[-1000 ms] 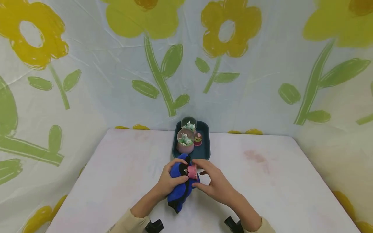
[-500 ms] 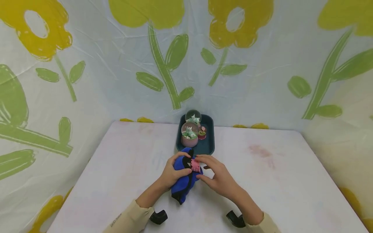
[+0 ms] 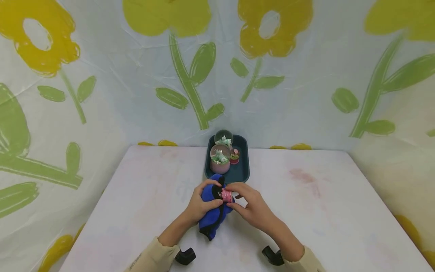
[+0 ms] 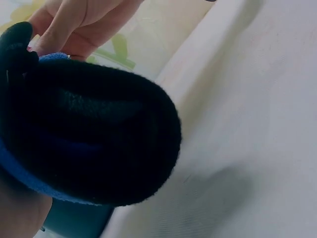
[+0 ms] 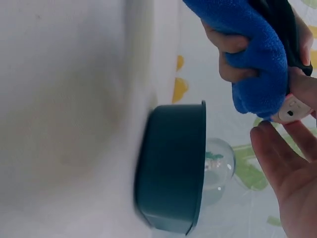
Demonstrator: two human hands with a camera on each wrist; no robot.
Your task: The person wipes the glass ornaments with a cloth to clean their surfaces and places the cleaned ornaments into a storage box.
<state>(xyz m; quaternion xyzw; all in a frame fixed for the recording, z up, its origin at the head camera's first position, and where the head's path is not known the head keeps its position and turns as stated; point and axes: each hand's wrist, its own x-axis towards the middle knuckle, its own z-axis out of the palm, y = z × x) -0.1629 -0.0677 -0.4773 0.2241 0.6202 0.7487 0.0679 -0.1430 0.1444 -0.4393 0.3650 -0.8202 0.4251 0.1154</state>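
My left hand [image 3: 200, 206] grips a blue-and-black fleecy cloth [image 3: 211, 218], bunched up over the table. A small pink ornament with a scalloped edge [image 3: 226, 195] sits against the cloth, its other end hidden in the folds. My right hand [image 3: 254, 207] has thumb and forefinger on either side of the ornament, pinching it. From the right wrist, the ornament's pale underside [image 5: 291, 110] shows a small dark hole. The cloth's dark fold [image 4: 104, 134] fills much of the left wrist view.
Just beyond the hands stands a dark teal tray [image 3: 244, 172]. It holds two snow globes, the nearer [image 3: 220, 160] with a pink base, and a small red-and-pink ornament [image 3: 235, 156]. A white table [image 3: 306, 215] meets a flower-printed backdrop [image 3: 136, 113].
The pink ornament has turned slightly in the cloth, and my right fingertips have closed in on it. The left hand keeps its grip. The head view has shifted a little.
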